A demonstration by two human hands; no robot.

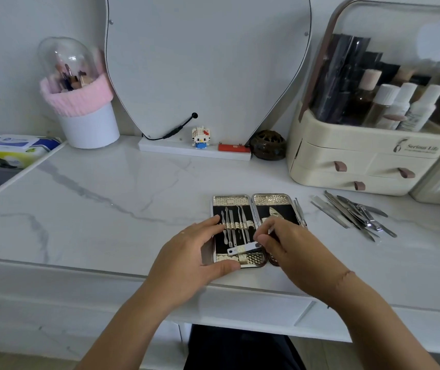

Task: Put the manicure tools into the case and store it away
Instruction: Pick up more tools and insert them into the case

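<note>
soft daylight, faint shadows, wide-angle edge bending, slight blur.

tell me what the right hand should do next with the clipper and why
Probably push the clipper into its place in the left half of the case and let go. The right hand pinches it lying crosswise there, the left hand rests on the case, and loose tools wait on the table.

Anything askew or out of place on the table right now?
Yes: a nail clipper lies crosswise near the bottom of the case, left half, pinched by the right hand. Loose tools lie jumbled to its right.
</note>
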